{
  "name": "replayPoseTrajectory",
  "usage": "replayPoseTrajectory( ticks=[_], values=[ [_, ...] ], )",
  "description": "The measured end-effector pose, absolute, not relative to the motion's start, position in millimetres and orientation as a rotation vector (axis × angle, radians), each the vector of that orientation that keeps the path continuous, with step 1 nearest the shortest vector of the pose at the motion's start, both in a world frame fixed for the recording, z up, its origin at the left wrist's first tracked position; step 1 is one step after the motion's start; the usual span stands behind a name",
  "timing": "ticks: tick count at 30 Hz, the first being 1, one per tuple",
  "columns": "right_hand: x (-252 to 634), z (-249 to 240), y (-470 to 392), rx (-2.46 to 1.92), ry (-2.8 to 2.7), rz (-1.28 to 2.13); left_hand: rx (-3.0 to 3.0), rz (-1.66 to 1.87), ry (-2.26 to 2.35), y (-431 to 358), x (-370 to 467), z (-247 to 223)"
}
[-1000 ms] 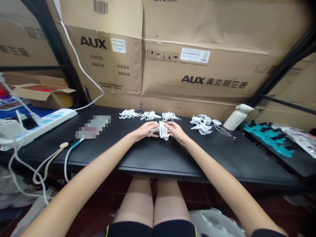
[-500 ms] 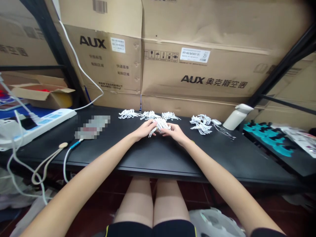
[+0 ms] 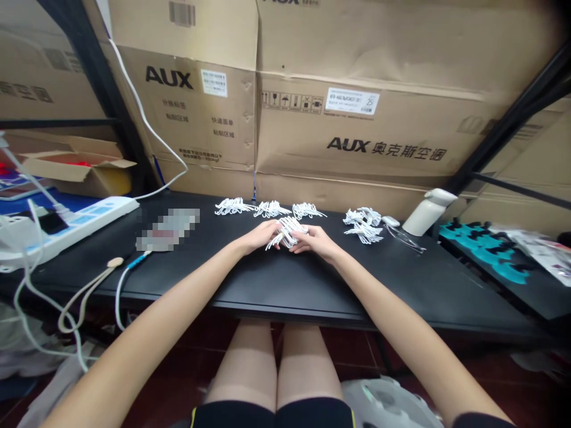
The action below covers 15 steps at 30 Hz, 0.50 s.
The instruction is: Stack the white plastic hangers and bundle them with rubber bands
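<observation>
Between my two hands is a bundle of thin white strands [image 3: 289,230], some with bent or looped ends; their exact kind I cannot make out. Fingers of my left hand [image 3: 262,234] close on the bundle's left side. On its right side, the thumb and fingers of my right hand [image 3: 316,242] grip it. Loose ends fan out toward the lower left. Behind the hands lie three similar white bundles in a row: a left one [image 3: 232,206], a middle one [image 3: 270,208] and a right one [image 3: 307,210]. More white bundles [image 3: 363,224] lie farther right.
The black table [image 3: 285,285] meets cardboard boxes [image 3: 357,125] at its back. At right stand a white bottle [image 3: 428,211], glasses [image 3: 408,238] and teal parts [image 3: 486,252]. A power strip [image 3: 89,223], cables and a pixelated object [image 3: 167,230] lie at left.
The bundle has turned slightly in my hands, and its strands now fan out more to the lower left. My right fingers have shifted a little on it.
</observation>
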State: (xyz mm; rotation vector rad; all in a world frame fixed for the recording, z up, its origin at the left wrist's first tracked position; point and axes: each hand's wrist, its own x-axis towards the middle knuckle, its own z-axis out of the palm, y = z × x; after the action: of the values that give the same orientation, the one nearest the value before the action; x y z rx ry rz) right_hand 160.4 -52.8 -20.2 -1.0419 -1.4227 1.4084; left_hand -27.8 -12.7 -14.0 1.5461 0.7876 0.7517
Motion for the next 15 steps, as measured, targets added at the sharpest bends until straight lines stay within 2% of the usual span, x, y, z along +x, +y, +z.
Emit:
replayPoseTrajectory(
  ticks=[15],
  values=[
    [156.8,-24.5,-52.4,-1.038,-1.453,1.369,1.677,0.716,0.710,-6.1,-33.1,-21.1]
  ],
)
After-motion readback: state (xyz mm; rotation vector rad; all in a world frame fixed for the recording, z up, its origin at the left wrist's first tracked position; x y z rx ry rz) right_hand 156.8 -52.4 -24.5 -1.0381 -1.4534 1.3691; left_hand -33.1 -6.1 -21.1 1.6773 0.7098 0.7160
